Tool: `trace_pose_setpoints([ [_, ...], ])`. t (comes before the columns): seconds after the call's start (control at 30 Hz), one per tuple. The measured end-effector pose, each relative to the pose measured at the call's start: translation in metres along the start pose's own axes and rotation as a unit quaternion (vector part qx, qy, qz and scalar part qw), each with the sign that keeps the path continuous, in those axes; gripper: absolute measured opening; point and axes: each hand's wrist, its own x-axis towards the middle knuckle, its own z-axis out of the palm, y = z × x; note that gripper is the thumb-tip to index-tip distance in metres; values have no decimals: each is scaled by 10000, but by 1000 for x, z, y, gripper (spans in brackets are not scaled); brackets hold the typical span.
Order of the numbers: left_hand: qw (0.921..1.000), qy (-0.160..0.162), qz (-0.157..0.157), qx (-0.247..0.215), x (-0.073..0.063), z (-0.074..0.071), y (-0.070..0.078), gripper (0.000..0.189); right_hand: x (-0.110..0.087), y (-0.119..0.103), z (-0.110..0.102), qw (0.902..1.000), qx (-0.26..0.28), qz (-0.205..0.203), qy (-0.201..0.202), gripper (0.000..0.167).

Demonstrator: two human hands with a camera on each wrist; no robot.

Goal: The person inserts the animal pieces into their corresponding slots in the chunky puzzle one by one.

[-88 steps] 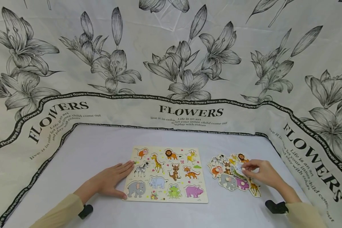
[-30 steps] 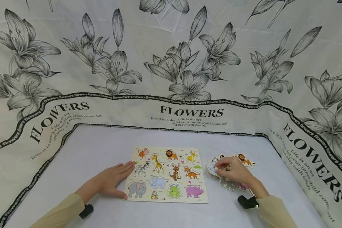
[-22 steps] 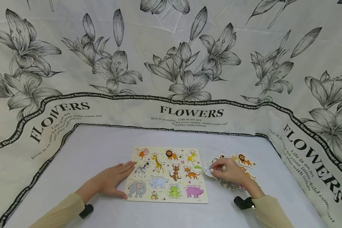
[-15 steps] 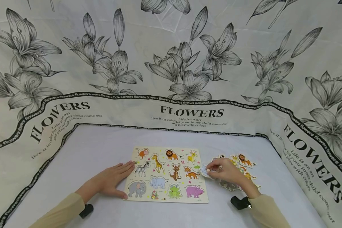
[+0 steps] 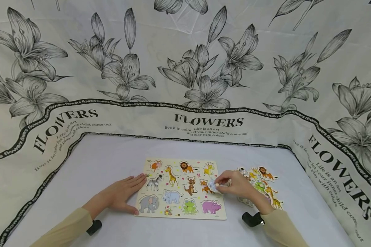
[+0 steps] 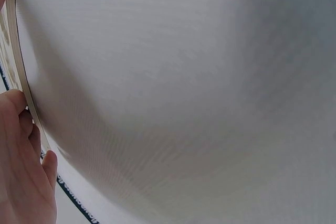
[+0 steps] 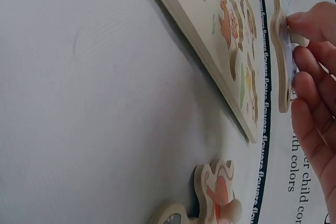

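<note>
The wooden animal puzzle board (image 5: 223, 209) lies on the white cloth in front of me. Along its left edge rests my left hand (image 5: 123, 193), fingers extended and their tips on the border, thumb at the near corner. My right hand (image 5: 235, 185) pinches a light-blue puzzle piece (image 5: 212, 185) by its small peg, and in the head view the piece overlaps the board's tiger picture. The right wrist view shows this piece (image 7: 282, 61) edge-on, held above the board, with thumb and fingertips around the peg.
Right of the board lies a cluster of loose animal pieces, including a lion piece (image 5: 267, 173), a giraffe piece (image 5: 276, 199) and a green frog piece (image 5: 260, 186). My right forearm partly covers the cluster. A flower-printed cloth (image 5: 210, 123) rises around the table.
My right hand has taken the light-blue piece from the cluster and moved left with it, reaching over the board's right side. The left hand has stayed in place.
</note>
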Motion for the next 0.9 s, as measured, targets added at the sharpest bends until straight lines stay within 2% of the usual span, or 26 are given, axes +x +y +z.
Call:
trace_pose_setpoints([
  [0.27,10000,-19,7,18,0,1,-1,110,11,-10,10,9998,47,-181,1,11],
  [0.9,10000,-56,-42,-23,1,0,-1,110,38,-37,41,9975,302,-534,-343,9],
])
